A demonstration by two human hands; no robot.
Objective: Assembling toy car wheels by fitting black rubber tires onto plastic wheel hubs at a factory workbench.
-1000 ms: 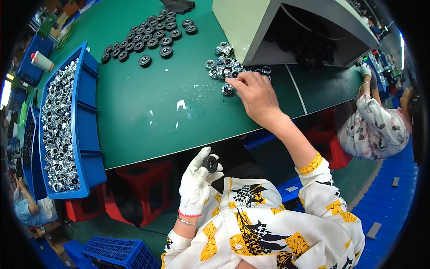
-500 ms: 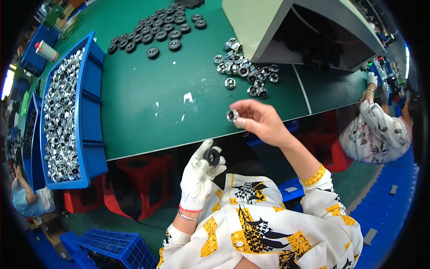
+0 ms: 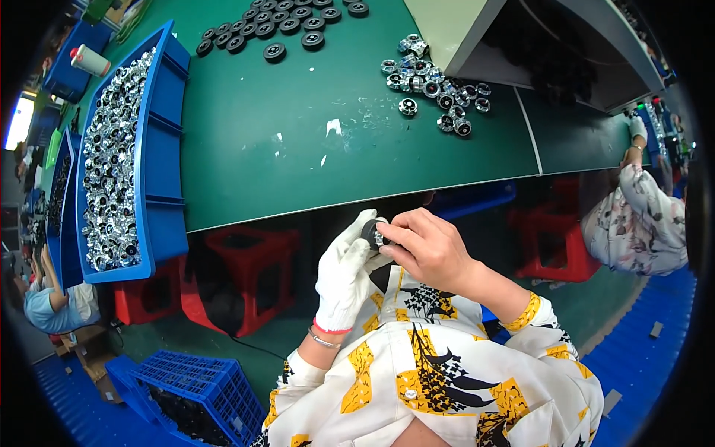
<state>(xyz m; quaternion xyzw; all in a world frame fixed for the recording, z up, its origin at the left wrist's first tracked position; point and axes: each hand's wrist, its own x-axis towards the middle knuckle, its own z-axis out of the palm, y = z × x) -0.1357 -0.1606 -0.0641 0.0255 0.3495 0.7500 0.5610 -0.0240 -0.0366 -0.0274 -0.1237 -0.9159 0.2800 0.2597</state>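
Observation:
In front of my body, just off the table's near edge, my two hands meet. My left hand [image 3: 341,272], in a white knit glove, grips a small black tyre [image 3: 368,234]. Bare fingers of my right hand [image 3: 432,249] press a shiny chrome wheel hub [image 3: 380,238] against the tyre's open side; the fingers partly cover it, so how deep it sits cannot be told. A loose pile of similar chrome hubs [image 3: 421,80] lies on the green table [image 3: 253,164] beyond my right hand. Farther back, several black wheels [image 3: 289,27] lie in rough rows.
A long blue bin [image 3: 162,171] full of chrome parts stands at the left. A pale machine housing [image 3: 447,30] with a dark opening occupies the far right. Red stools [image 3: 257,279] stand below the table. A blue crate [image 3: 231,395] is at lower left; a co-worker [image 3: 633,223] sits at right.
My right hand has brought the chrome hub down and left from above the table to the tyre in my left hand. My left hand has risen slightly; the view has shifted.

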